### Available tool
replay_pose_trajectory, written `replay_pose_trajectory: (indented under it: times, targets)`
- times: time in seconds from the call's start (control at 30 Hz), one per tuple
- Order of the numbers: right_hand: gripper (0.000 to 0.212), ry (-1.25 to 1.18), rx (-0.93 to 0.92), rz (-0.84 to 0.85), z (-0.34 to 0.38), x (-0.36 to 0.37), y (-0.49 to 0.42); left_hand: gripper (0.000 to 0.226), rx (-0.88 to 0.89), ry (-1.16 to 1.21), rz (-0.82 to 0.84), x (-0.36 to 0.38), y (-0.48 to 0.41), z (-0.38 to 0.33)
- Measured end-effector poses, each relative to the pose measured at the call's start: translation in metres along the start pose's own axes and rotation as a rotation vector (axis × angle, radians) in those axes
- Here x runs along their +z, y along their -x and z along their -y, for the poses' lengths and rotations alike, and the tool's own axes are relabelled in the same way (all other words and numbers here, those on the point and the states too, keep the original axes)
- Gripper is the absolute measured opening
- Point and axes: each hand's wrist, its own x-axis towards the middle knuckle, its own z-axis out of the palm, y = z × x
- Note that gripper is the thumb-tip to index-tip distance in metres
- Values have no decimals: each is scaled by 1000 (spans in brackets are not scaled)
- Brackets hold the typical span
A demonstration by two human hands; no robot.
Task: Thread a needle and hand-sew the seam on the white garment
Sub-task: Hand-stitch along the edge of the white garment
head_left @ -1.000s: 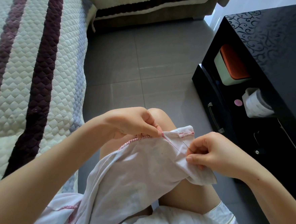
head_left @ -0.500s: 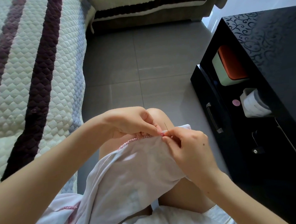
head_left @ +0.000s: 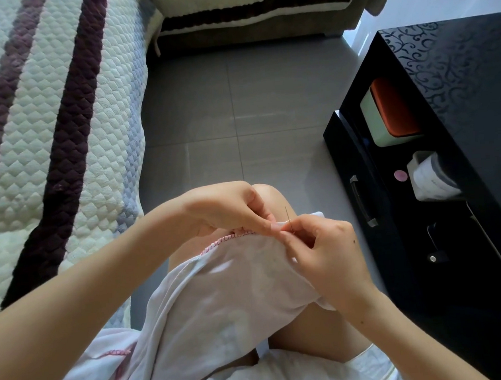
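Both hands are right up at the top edge of the white garment (head_left: 227, 304), which is draped over the person's raised knee (head_left: 269, 194) and trails down across the lap toward the bottom left. The left hand (head_left: 230, 212) has its fingers curled and pinches the fabric edge right where the pink seam (head_left: 229, 238) stitching ends. The right hand (head_left: 322, 253) is curled too, thumb and forefinger pinching the needle (head_left: 288, 217) low down, so the thin shaft pokes straight up above the fingertips. The two hands touch fingertip to fingertip at that spot. Can't make out any thread, it's too fine to see. There's a second bit of pink stitching (head_left: 117, 353) lower down on the garment, near the left forearm.

Around it: grey tiled floor (head_left: 238, 116) under the knee, a quilted striped cover (head_left: 47, 144) filling the left side, and a glossy black counter (head_left: 457, 65) on the right with a swirly pattern on top. On its lower shelf sits a pale box with an orange lid (head_left: 392, 111) toward the far end, then a white roll (head_left: 429, 177) nearer, with a little pink disc (head_left: 400, 175) just beside it. A drawer handle (head_left: 361, 201) shows on the front edge.
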Motion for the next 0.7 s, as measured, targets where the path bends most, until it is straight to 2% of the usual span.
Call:
replay_pose_trajectory:
  times: [0.1, 0.43, 0.7]
  targets:
    - [4, -39, 37, 27, -2, -4, 0, 23, -20, 20, 6, -2, 0, 0]
    - [13, 166, -155, 43, 4, -20, -5, 16, -33, -1, -34, -2, -4, 1]
    - [20, 83, -43, 212, 2, -25, -12, 20, -42, 3, -31, -1, -4, 1]
